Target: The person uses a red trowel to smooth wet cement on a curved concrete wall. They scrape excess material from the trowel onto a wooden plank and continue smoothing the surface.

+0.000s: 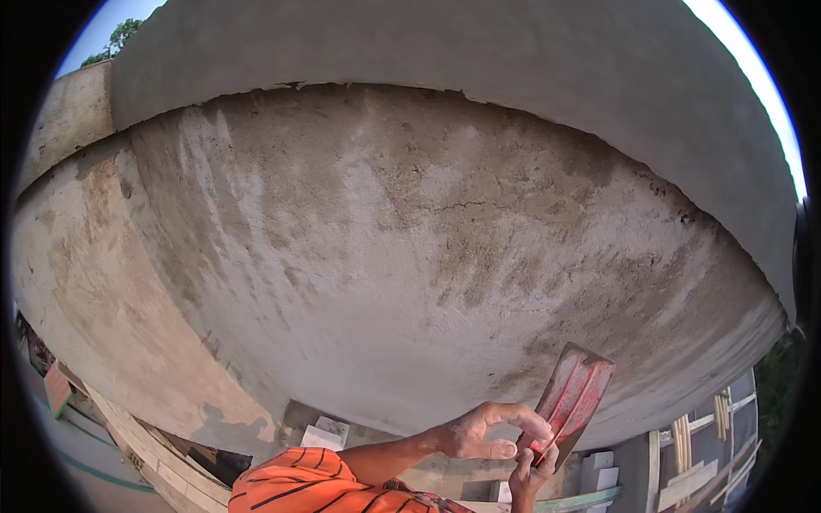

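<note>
My right hand [530, 474] grips a worn red plastering float [573, 385] with grey smears, held upright at the lower right. My left hand [487, 432], dusty pale at the fingers, reaches in from my orange, dark-striped sleeve [308, 483]. Its thumb and curved fingers are apart, beside the float's handle; whether the fingertips touch it I cannot tell. Behind both hands spreads a rough, patchy concrete surface [385, 239] with pale streaks and a thin crack.
A smoother grey rendered band [445, 43] with a ragged edge crosses the top. Wooden planks [128, 427] lie at lower left. White blocks [325, 436] sit below the concrete. More timber pieces [684, 487] and pale blocks [599, 470] are at lower right.
</note>
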{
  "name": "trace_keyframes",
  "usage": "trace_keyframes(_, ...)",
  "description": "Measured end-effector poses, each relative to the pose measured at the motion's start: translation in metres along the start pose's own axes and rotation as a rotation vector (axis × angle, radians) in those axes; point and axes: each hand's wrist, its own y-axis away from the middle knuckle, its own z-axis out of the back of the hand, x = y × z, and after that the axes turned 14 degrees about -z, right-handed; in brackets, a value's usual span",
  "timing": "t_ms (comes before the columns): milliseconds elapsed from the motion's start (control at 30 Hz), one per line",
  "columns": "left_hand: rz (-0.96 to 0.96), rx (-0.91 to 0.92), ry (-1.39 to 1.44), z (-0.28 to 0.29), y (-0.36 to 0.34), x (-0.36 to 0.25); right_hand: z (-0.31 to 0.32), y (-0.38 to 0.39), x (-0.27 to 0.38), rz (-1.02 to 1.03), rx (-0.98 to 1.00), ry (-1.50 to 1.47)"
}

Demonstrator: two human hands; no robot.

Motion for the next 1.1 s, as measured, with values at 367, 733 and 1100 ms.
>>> trace_keyframes(367, -0.371, -0.626, -1.576, 0.069, -0.016, 0.080, 0.097, -0.140, 0.098, 0.253, -0.390, -0.350)
trace_keyframes(733, -0.502, -0.638, -2.108, 0.100, -0.027, 0.137, 0.162, -0.263, 0.097, 0.379, -0.364, -0.613)
trace_keyframes(1100, -0.558, -0.657, -2.290, 0.100, -0.029, 0.138, 0.213, -0.347, 0.125, 0.392, -0.258, -0.460)
